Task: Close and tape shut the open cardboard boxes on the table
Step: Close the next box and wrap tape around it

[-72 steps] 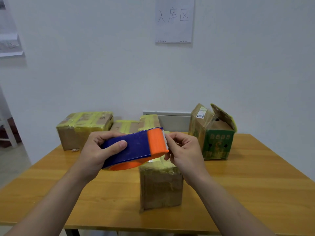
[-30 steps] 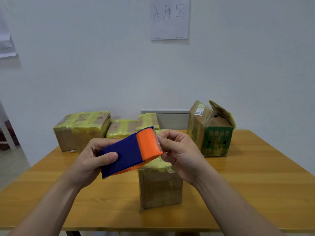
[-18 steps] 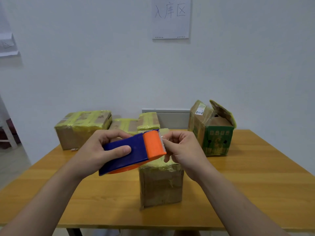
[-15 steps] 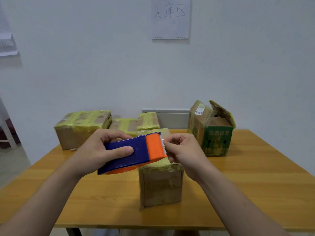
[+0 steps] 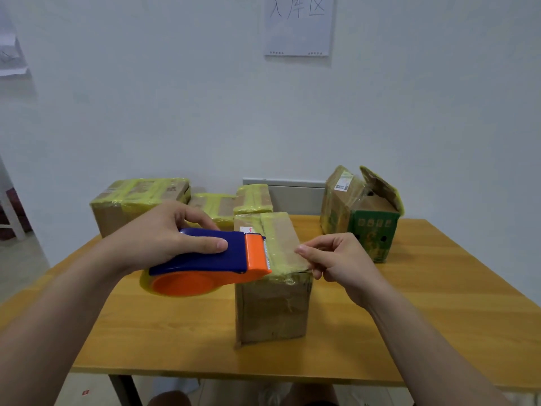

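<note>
My left hand (image 5: 164, 235) grips a blue and orange tape dispenser (image 5: 210, 260), held level just left of a small brown cardboard box (image 5: 272, 306) in the middle of the table. My right hand (image 5: 336, 262) pinches the end of a clear tape strip (image 5: 285, 250) drawn from the dispenser's toothed edge, above the box's yellow-taped top. At the back right stands a green-printed box (image 5: 370, 227) with its flaps up.
Three taped boxes stand along the back edge: a large box (image 5: 128, 209) at the left and two smaller boxes (image 5: 234, 203) beside it. The wooden table (image 5: 439, 317) has a wall right behind it. A paper sign (image 5: 298, 24) hangs on the wall.
The dispenser has come down to box height and levelled out. My right hand has moved right, away from the cutter, drawing out a short strip of tape over the box top.
</note>
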### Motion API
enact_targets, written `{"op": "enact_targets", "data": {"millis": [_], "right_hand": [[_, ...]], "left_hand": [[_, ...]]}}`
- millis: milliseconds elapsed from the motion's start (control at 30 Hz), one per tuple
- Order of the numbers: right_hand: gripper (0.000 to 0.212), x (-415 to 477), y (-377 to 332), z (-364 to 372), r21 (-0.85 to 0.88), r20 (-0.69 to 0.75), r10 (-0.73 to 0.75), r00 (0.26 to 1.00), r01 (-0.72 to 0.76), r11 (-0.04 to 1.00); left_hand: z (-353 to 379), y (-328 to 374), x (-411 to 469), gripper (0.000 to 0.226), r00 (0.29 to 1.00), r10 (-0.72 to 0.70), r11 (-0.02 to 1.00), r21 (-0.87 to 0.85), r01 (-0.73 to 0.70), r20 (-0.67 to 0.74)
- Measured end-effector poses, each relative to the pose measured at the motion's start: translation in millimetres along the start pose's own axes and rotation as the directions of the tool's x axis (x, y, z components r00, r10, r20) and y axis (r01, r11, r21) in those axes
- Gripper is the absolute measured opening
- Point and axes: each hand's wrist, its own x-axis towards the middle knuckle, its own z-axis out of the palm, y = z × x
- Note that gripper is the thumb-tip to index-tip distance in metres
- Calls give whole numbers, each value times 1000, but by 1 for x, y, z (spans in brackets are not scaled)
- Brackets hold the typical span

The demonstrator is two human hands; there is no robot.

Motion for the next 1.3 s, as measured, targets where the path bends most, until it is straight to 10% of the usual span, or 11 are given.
{"op": "enact_targets", "data": {"millis": [767, 900, 1000, 1100, 1300], "right_hand": [[7, -12, 35, 11, -248, -169, -171, 971, 126, 960], [64, -10, 34, 12, -267, -240, -33, 970, -33, 963], [51, -11, 22, 15, -512, -295, -265, 918, 82, 855], [40, -15, 5, 33, -659, -119, -541, 832, 341, 670], [78, -18, 19, 52, -786, 339, -201, 919, 394, 476]], "left_hand": [[14, -2, 16, 60, 994, -80, 982, 179, 64, 81], [16, -6, 18, 61, 988, -84, 985, 158, 63, 128], [17, -6, 19, 59, 986, -85, 987, 150, 63, 145], [18, -6, 19, 58, 984, -85, 987, 151, 62, 154], [17, -10, 18, 60, 982, -87, 988, 142, 64, 165]]}}
